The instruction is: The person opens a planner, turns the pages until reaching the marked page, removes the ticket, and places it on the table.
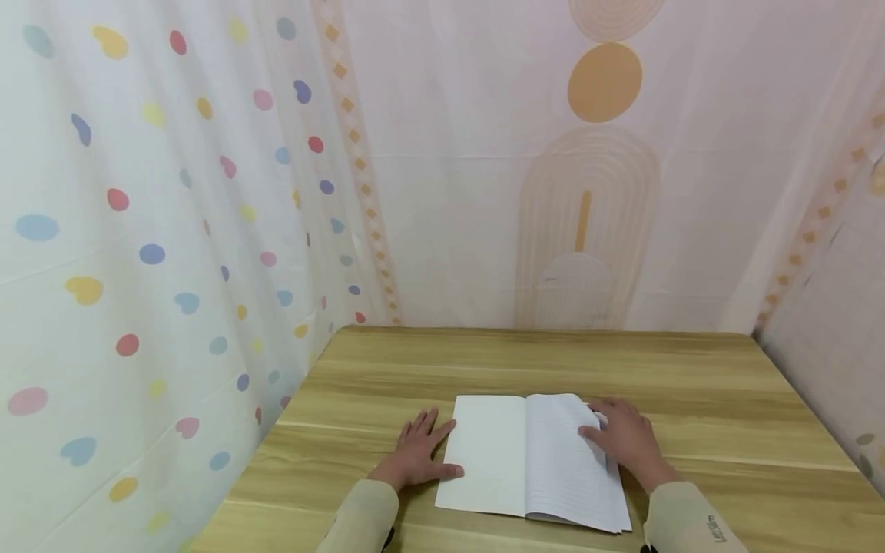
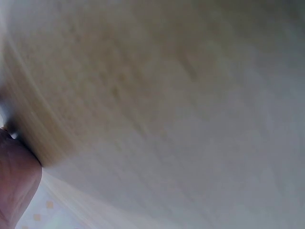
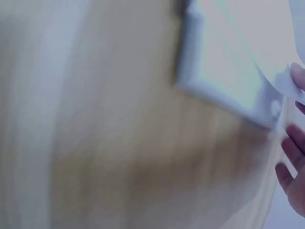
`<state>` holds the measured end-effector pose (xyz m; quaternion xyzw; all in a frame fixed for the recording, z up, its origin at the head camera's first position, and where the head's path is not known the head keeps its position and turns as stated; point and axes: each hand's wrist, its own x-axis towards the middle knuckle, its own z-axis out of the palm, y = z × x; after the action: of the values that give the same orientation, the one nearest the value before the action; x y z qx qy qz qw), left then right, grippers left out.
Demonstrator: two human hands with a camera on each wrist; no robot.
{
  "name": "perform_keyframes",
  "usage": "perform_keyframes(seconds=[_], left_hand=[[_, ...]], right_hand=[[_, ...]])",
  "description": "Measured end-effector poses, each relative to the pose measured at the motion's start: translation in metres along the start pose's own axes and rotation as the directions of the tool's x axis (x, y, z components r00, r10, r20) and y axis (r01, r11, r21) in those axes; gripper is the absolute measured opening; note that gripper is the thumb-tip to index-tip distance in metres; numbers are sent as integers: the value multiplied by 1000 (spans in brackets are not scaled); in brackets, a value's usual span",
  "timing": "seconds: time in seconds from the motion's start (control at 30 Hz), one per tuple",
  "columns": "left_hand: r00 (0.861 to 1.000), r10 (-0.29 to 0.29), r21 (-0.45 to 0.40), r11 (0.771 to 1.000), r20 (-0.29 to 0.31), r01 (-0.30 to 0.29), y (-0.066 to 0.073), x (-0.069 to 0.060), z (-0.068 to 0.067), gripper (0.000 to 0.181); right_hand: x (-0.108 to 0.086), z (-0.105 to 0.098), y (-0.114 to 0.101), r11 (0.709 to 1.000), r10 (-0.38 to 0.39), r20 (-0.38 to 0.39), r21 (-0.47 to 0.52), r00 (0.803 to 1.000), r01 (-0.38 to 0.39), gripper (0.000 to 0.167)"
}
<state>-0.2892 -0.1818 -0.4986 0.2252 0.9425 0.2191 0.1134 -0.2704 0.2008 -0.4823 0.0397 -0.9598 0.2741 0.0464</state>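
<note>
Left hand [image 1: 417, 455]: spread, thumb on notebook [image 1: 487, 453] | Right hand [image 1: 625, 436]: pinching lined page [image 1: 560, 461] | Advice: lift gently, avoid creasing, steady left side

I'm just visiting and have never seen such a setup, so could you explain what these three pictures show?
There is no robot here, just someone working bare-handed. The wide picture comes from a camera worn on the head; the two blurry ones come from a camera on each wrist. An open notebook lies on a wood-grained table. The left hand rests on the table and on the notebook's left edge. The right hand pinches a lined page near its upper outer corner.
</note>
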Motion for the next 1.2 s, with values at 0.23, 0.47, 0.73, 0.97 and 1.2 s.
perform_keyframes(seconds=[0.23, 0.47, 0.73, 0.97, 1.2], left_hand=[[1000, -3, 1, 1000, -3, 3, -2, 3, 0, 91], [1000, -9, 2, 1000, 1, 9, -5, 4, -1, 92], [1000, -15, -13, 1000, -8, 15, -8, 3, 3, 91], [1000, -8, -68, 998, -28, 6, -8, 4, 5, 90], [997, -3, -162, 987, -82, -10, -8, 5, 4, 66]], right_hand=[[8, -13, -15, 947, 126, 39, 292, 991, -132, 57], [14, -25, -33, 919, 124, 28, 375, 992, -125, 68], [19, -21, -66, 809, 134, 19, 575, 991, -121, 70], [19, -5, -96, 664, 98, 35, 742, 995, -92, 61], [10, 29, -107, 715, -30, -48, 697, 998, 55, 52]])
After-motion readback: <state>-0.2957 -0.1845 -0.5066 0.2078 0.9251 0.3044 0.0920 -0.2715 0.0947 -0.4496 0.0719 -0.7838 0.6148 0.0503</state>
